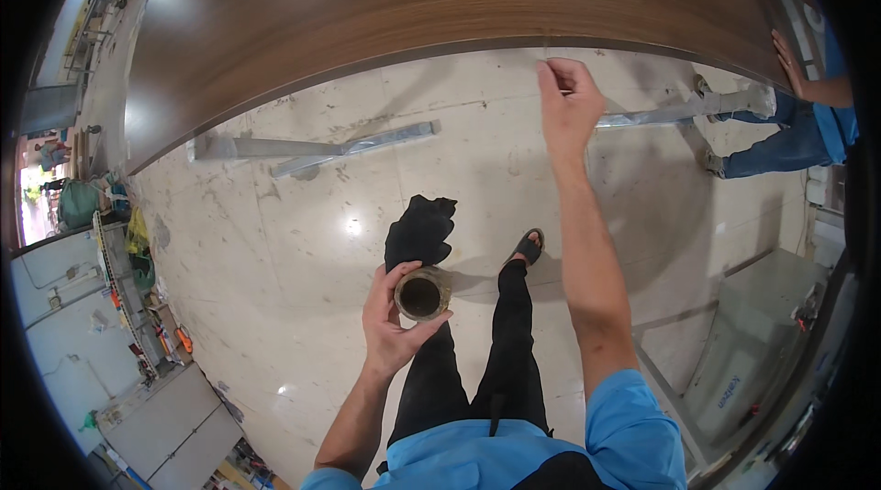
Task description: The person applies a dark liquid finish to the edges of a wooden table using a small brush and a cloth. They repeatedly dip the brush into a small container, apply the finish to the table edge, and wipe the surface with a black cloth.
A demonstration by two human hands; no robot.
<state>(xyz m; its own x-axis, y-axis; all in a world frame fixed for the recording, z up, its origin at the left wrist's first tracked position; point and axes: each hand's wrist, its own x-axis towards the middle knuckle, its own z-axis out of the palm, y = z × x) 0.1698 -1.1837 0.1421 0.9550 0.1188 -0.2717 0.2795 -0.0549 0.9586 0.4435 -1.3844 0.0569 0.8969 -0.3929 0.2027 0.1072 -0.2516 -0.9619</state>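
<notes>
Left hand on roll, right hand pinched at panel edge

I see my left hand (393,323) clasping a tape roll (422,295), core open toward me and empty. My right hand (569,105), raised ahead and to the right, pinches something too thin to identify at the wood panel (440,4) edge, whose long axis runs left-right.

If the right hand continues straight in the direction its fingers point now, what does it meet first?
Probably the edge of the brown wooden panel. The right hand is raised with its fingers pointing up toward that edge, just short of it. Depth is unclear, so the fingertips may already touch it.
</notes>
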